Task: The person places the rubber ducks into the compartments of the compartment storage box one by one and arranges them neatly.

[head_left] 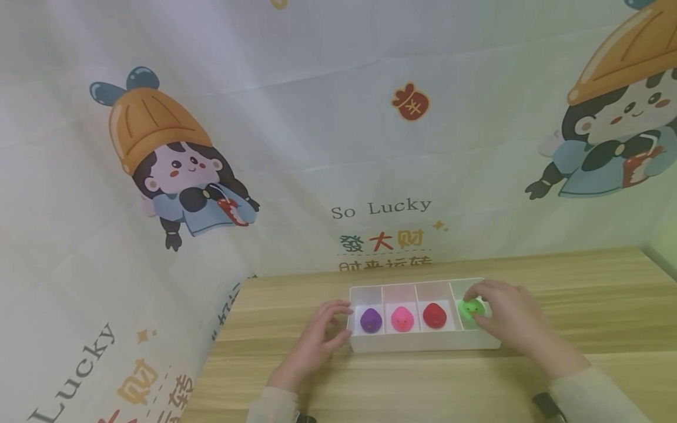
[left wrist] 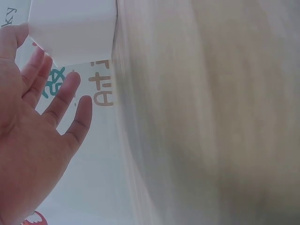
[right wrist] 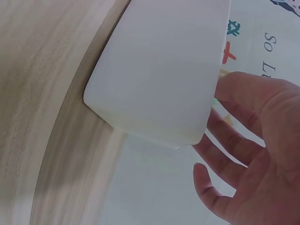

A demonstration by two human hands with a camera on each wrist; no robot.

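A white box with compartments (head_left: 423, 342) stands on the table. My right hand (head_left: 513, 308) reaches over its right end and pinches a green toy duck (head_left: 471, 306) between thumb and fingers in the rightmost compartment. In the right wrist view the box wall hides nearly all of that duck. The other compartments hold a purple toy duck (head_left: 371, 321), a pink toy duck (head_left: 402, 319) and a red toy duck (head_left: 435, 315), one in each. At the box's left end, my left hand (head_left: 319, 338) has its fingers loosely spread, with the tips at the box's edge.
The wooden table (head_left: 455, 385) extends around the box on all sides. Behind it and to the left hangs a pale printed cloth (head_left: 317, 135) with cartoon figures and lettering, which meets the table's back edge.
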